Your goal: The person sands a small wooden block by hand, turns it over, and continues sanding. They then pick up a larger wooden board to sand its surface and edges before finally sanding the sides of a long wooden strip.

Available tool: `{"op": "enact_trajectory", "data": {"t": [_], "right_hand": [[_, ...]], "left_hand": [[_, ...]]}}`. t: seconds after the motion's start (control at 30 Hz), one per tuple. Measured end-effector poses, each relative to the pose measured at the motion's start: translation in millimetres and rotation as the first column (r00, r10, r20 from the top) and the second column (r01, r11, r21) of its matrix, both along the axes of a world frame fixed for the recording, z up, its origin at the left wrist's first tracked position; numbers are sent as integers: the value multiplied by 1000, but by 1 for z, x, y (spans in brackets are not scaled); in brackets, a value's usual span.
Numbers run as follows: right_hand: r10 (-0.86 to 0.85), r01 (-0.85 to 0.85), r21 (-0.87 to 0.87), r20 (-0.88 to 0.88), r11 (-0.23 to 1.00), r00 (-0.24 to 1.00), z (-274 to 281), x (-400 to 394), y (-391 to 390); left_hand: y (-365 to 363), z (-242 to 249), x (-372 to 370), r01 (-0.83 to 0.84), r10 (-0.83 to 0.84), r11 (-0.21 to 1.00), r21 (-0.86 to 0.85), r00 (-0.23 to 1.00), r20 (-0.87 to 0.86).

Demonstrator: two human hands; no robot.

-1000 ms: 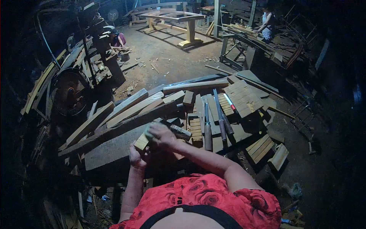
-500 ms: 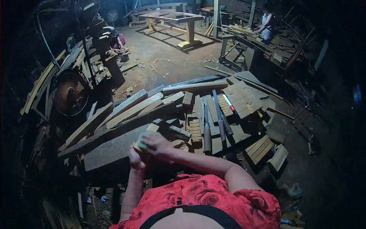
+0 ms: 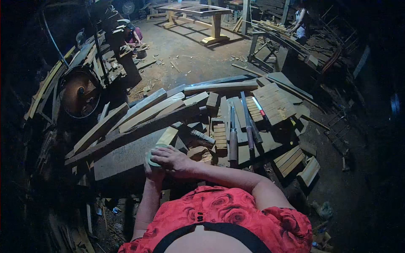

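Note:
A small pale wooden block (image 3: pixel 167 136) points up and away from me, its lower end in my left hand (image 3: pixel 153 172). My right hand (image 3: pixel 172 161) lies over that lower end, fingers closed on a light green pad (image 3: pixel 155 157) pressed against the wood. The left fingers are mostly hidden behind the block and the pad. Just beyond both hands runs a long dark beam (image 3: pixel 139 133). Right of them lie wood offcuts and chisels with wooden handles (image 3: pixel 233 145).
Planks (image 3: pixel 147 110) lean across the bench beyond the beam. Slatted wood pieces (image 3: pixel 273 103) sit at the right. A round metal fan or drum (image 3: pixel 80 90) stands left. Farther off are a large table frame (image 3: pixel 215 25), a crouching person (image 3: pixel 134 36) and a standing person (image 3: pixel 300 25).
My right hand and the green pad have moved down along the block, baring more of its upper end. The whole view has shifted slightly.

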State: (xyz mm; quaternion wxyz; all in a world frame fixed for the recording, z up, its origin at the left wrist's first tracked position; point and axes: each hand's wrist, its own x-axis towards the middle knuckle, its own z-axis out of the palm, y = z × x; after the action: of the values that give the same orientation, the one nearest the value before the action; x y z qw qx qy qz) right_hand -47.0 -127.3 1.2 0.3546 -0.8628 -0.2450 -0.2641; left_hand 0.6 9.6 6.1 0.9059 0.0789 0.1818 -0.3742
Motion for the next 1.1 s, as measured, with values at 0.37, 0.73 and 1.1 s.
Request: {"op": "enact_trajectory", "data": {"t": [0.37,0.73,1.1], "right_hand": [[-257,235,-114,-248,965,934,-1,23,-55],[-133,169,258,-154,951,979,30,21,-42],[-143,136,-145,-44,980,989,3,31,-54]], "left_hand": [[-6,0,6,-12,-197,858,513,916,351],[12,8,18,-393,-607,536,747,435,665],[13,2,16,-749,-683,407,523,130,718]]}}
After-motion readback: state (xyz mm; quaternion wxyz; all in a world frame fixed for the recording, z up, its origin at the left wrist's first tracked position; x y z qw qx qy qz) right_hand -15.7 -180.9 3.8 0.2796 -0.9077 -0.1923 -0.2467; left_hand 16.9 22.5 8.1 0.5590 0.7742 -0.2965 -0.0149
